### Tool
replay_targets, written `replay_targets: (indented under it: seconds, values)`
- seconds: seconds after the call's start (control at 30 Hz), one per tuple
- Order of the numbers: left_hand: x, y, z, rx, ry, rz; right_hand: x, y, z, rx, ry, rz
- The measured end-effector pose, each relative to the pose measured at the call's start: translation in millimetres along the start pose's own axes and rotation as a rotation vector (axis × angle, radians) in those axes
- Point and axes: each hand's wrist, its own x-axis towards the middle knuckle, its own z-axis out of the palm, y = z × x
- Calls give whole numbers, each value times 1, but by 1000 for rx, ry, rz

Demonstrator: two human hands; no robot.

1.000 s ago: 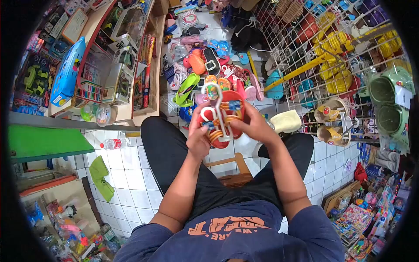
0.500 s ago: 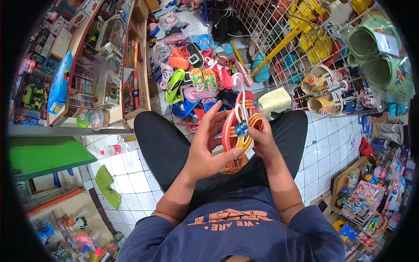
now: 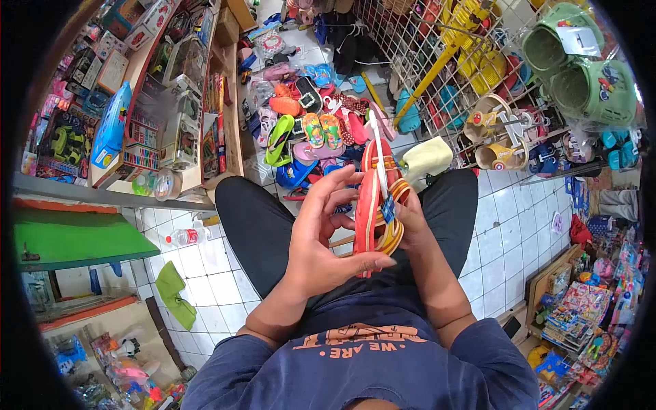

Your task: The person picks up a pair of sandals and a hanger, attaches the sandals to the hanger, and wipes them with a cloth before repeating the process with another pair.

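Observation:
A pair of red and yellow sandals (image 3: 369, 205) is held on edge in front of my lap, soles together or nearly so. A white plastic hanger (image 3: 380, 154) runs up from their straps, and a small blue patch shows on one strap. My left hand (image 3: 318, 232) grips the sandals from the left, thumb along the lower end and fingers behind the red sole. On the other side, my right hand (image 3: 414, 225) holds the yellow straps, with its fingertips partly hidden. Beyond them lies a heap of children's sandals, including a bright green pair (image 3: 279, 140) and a yellow-orange pair (image 3: 322, 130).
A wire rack (image 3: 437, 75) with hanging footwear stands at the right, green clogs (image 3: 601, 89) among it. Toy shelves (image 3: 154, 102) line the left. A bottle (image 3: 186, 236) and green cloth (image 3: 175, 294) lie on the tiled floor. Pale yellow cloth-like material (image 3: 427, 156) is by my right knee.
The sandals have turned between my hands, showing more of the red sole edge, and the hanger now stands straighter. Both hands keep their hold. The view has shifted slightly.

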Motion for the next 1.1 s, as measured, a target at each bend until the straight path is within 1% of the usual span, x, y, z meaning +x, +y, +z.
replay_targets:
  seconds: [0.03,0.07,0.13,0.17,0.23,0.27,0.3,0.37,0.43,0.5,0.57,0.6,0.63,0.67,0.7,0.73,0.77,0.8,0.83,0.87,0.9,0.97,1.0,1.03,1.1]
  values:
    - [0,-2,-1,-2,-15,11,0,0,1,-1,-3,-4]
    - [1,-2,0,0,-18,16,-1,0,2,-54,11,-54]
    - [5,-5,2,-165,79,-154,2,0,0,-193,39,-174]
    - [6,-17,-3,-177,48,-105,1,0,1,-192,36,-179]
    - [11,-25,-6,-291,31,-106,-1,0,2,-447,180,-280]
    - [12,-33,-9,-288,25,-104,2,5,0,-516,204,-395]
    - [13,-45,-12,-274,23,-91,2,8,4,-515,206,-401]
    - [15,-61,-17,-259,16,-77,-2,14,11,-527,314,-513]
    - [17,-72,-21,-273,7,-117,-2,27,3,-569,348,-561]
    - [18,-84,-26,-264,-2,-94,-2,34,1,-668,323,-737]
    - [19,-93,-30,-179,-10,-11,-1,34,3,-622,329,-716]
    - [20,-99,-30,-163,46,32,3,33,2,-609,305,-638]
    - [20,-105,-35,-163,48,34,6,31,1,-596,282,-560]
    - [19,-111,-44,-179,56,-4,7,23,-5,-662,216,-414]
    - [19,-113,-51,-194,64,-43,6,18,-14,-645,138,-296]
    - [20,-109,-58,-203,59,-87,12,19,-26,-550,79,-267]
    - [20,-110,-69,-135,25,-109,17,21,-36,-455,22,-240]
    - [21,-105,-78,-36,-70,-118,16,20,-37,-453,29,-241]
    - [22,-101,-84,62,-164,-129,14,20,-39,-424,71,-190]
    - [23,-99,-87,95,-206,-133,13,21,-39,-393,112,-136]
    - [24,-98,-85,94,-207,-141,14,26,-44,-389,118,-131]
    - [27,-100,-77,303,-317,-50,15,38,-54,-738,73,-95]
    - [25,-104,-75,276,-302,-47,16,41,-45,-674,196,-79]
    - [27,-106,-75,273,-305,-51,17,42,-47,-674,201,-77]
    - [32,-109,-75,336,-295,63,21,43,-51,-892,160,-389]
